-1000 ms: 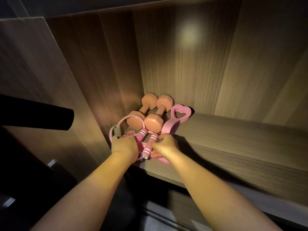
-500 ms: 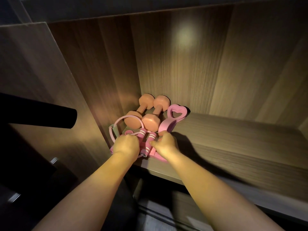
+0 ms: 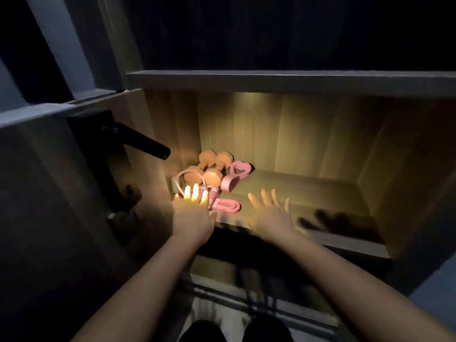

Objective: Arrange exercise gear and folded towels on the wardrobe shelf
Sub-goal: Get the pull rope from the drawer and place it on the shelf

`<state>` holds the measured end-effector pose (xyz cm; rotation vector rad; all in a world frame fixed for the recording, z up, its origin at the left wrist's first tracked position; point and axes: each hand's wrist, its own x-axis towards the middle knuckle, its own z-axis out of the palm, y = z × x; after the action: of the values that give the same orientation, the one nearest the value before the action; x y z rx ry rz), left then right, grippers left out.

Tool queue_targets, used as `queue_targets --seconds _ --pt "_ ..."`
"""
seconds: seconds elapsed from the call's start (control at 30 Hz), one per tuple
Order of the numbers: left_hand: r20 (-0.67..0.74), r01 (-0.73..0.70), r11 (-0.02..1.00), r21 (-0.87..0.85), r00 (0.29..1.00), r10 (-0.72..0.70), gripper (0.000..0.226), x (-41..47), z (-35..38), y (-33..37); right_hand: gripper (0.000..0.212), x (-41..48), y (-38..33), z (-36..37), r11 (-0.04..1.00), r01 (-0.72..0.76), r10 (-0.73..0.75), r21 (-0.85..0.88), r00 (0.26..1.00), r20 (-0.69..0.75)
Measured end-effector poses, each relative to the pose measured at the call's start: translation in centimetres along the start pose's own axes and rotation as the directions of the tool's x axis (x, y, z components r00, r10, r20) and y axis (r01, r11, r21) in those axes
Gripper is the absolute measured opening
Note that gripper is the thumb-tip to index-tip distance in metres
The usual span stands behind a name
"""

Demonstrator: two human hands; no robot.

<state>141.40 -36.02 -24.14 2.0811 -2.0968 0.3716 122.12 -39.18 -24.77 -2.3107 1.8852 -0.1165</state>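
Gear step judged complete: dumbbells (image 3: 209, 169) and rope (image 3: 223, 205) lie grouped at the shelf's (image 3: 308, 193) left end. Left hand (image 3: 191, 213) and right hand (image 3: 271, 215) are at its front edge, fingers spread, holding nothing. No towels visible. The next move likely calls for fetching them for the right side.

Smooth wood-grain board with a low, matt sheen was seen on the shelf (image 3: 308, 193) beyond the right hand (image 3: 270, 214), and on the back panel (image 3: 271, 134) further off. Just past the fingertips of the left hand (image 3: 191, 209), two dumbbells (image 3: 212, 176) were shown in a salmon coating, matt, smooth and rubbery in look. Beside those fingertips, skipping-rope handles (image 3: 213, 193) were shown in pink, foam-like padding ringed with pale bands. Between the two hands, a pink cord (image 3: 227, 205) was seen, smooth and plastic-looking. Beyond it, a heart-shaped pink grip (image 3: 238, 172) was shown with a soft matt surface. To the left of the left hand, a black rod (image 3: 148, 145) was seen, smooth with a dull gleam.
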Motion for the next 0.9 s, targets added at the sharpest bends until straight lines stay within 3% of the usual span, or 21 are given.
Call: queue_targets --seconds 0.23,0.5,0.7,0.9 --pt "-0.019 0.011 0.982 -0.187 1.000 -0.015 0.064 -9.1 -1.0 2.2 0.071 -10.5 1.9 1.8 0.996 0.016 -0.008 0.086 0.995 -0.101" --pt "0.163 0.021 0.903 -0.430 0.985 0.055 0.066 -5.7 -1.1 4.7 0.071 -8.4 3.1 0.5 0.961 0.008 0.005 0.275 0.999 -0.047" --pt "0.267 0.023 0.875 -0.484 0.956 0.123 0.073 -0.9 -7.4 5.2 0.072 -5.9 3.6 -7.4 0.962 -0.060 0.043 0.265 0.997 0.070" --pt "0.418 0.028 0.864 -0.503 0.883 0.215 0.076 1.3 -16.7 5.7 0.071 -8.1 2.9 -18.0 0.942 -0.143 0.091 0.305 0.980 0.177"
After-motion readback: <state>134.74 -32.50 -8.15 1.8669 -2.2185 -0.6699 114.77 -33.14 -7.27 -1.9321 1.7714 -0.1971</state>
